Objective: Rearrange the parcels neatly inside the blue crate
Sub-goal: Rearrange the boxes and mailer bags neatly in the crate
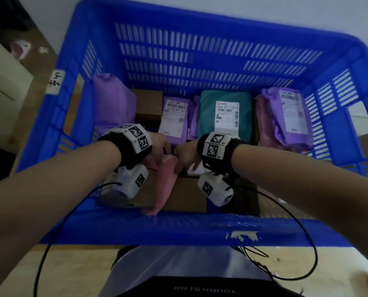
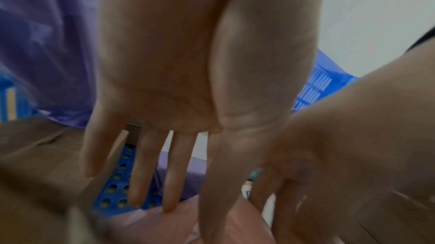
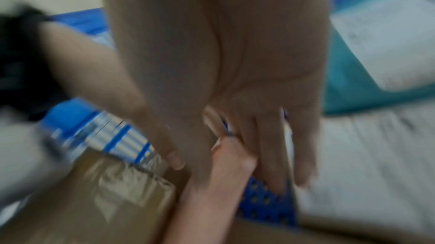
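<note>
Both hands reach down into the blue crate (image 1: 200,35), where the left hand (image 1: 160,144) and the right hand (image 1: 186,154) meet over a pink parcel (image 1: 165,185) that stands on edge between brown cardboard boxes (image 1: 187,195) near the crate's near wall. The left hand's fingers (image 2: 141,169) are straight and spread, their tips touching the pink parcel. The right hand's fingers (image 3: 268,155) are also extended beside it, though blur keeps me from telling whether they clamp it.
</note>
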`<action>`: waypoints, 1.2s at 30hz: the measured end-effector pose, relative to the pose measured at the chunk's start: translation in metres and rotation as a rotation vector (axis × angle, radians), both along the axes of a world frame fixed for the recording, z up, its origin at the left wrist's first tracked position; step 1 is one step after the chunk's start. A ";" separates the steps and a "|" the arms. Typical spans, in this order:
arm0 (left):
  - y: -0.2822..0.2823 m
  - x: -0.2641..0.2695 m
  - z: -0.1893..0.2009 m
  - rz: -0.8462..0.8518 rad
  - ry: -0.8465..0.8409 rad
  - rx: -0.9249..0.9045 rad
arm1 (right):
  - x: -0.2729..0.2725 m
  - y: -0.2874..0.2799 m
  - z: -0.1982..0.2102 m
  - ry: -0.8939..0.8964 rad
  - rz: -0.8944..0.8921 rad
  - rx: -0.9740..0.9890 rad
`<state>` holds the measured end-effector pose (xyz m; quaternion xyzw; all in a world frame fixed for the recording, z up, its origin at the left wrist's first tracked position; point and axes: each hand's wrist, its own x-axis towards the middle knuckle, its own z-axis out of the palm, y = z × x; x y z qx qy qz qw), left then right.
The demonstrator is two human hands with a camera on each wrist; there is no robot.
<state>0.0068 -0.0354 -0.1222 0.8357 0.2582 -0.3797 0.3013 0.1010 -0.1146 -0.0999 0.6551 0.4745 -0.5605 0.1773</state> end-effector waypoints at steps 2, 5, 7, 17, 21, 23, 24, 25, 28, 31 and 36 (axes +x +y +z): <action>-0.001 -0.005 0.001 0.049 0.000 0.028 | -0.002 0.000 -0.004 0.040 -0.175 0.060; 0.001 -0.005 0.009 0.011 0.012 0.047 | -0.005 0.005 -0.011 0.049 -0.299 0.093; 0.004 -0.005 0.018 -0.009 0.020 0.084 | -0.005 0.009 -0.006 0.074 -0.336 0.115; 0.040 -0.011 0.077 0.333 -0.255 0.044 | 0.030 0.029 0.059 0.563 -0.874 0.280; 0.049 -0.009 0.105 0.516 -0.429 0.032 | 0.050 0.031 0.090 0.691 -0.944 0.387; 0.054 -0.008 0.121 0.495 -0.530 0.028 | 0.060 0.032 0.108 0.733 -0.978 0.458; 0.055 -0.008 0.129 0.468 -0.568 0.010 | 0.064 0.033 0.116 0.758 -1.009 0.498; 0.057 -0.007 0.137 0.448 -0.600 -0.011 | 0.070 0.034 0.125 0.792 -1.042 0.535; 0.062 -0.006 0.154 0.437 -0.709 -0.084 | 0.086 0.033 0.148 0.842 -1.110 0.656; 0.066 -0.005 0.162 0.390 -0.858 0.019 | 0.102 0.031 0.170 0.906 -1.231 0.739; 0.065 -0.003 0.152 0.524 -1.081 0.270 | 0.121 0.025 0.200 1.091 -1.414 0.697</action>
